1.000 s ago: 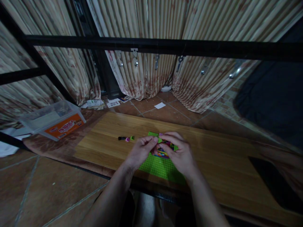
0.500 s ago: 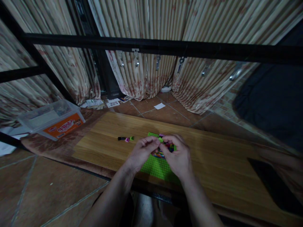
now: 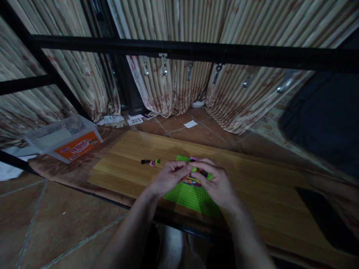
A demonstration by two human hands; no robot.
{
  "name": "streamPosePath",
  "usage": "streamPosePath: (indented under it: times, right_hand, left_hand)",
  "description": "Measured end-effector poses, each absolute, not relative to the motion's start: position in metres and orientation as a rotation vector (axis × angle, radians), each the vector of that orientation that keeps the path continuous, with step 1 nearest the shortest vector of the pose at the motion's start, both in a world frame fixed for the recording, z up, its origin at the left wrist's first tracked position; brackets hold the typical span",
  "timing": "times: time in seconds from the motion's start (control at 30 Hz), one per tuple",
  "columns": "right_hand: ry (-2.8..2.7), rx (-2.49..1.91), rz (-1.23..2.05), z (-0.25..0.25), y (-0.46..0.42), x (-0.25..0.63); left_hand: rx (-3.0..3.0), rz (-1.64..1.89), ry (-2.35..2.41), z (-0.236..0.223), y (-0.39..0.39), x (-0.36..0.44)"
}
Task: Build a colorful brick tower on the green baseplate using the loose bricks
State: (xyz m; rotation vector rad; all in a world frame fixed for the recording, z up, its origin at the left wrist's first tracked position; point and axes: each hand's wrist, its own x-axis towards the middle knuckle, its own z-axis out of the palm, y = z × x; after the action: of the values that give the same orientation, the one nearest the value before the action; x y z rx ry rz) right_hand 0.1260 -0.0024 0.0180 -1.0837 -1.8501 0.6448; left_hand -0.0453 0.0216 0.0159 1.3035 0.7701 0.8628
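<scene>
My right hand (image 3: 220,184) pinches a small lime-green toy brick (image 3: 194,170) between thumb and fingers. My left hand (image 3: 171,178) is closed beside it, its fingertips meeting the right fingers; what they grip is hidden. Both hands are over a green studded baseplate (image 3: 193,200). Built on that plate is a low structure of multicoloured bricks (image 3: 192,182), partly covered by the hands. A pink brick (image 3: 193,158) shows behind the fingers. Left of the plate, several loose black, pink and green bricks (image 3: 152,163) lie on the wooden board.
The baseplate rests on a long wooden board (image 3: 117,158). At the left stands a clear plastic box (image 3: 50,144) with an orange label. A dark flat object (image 3: 322,215) lies at the right end. A black metal bar (image 3: 179,48) with hanging metal hooks crosses ahead, before striped curtains.
The green brick has come lower and turned between the fingers, more in the right hand's pinch. The right fingers have shifted over it. The camera view has shifted slightly.
</scene>
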Motion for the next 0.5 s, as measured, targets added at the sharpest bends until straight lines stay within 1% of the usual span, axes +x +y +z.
streamPosePath:
  times: [0.1, 0.33, 0.5]
  right_hand:
    - [-1.785, -1.155, 0.586, 0.015, -0.001, 0.125]
    - [-1.726, -1.308, 0.165, 0.006, 0.002, 0.119]
    - [-1.755, -1.381, 0.038, 0.000, 0.000, 0.113]
  left_hand:
    - [1.282, 0.898, 0.804, 0.014, 0.023, -0.042]
    - [1.172, 1.155, 1.105, 0.000, 0.035, -0.039]
    - [1.089, 1.121, 1.097, 0.000, 0.033, -0.036]
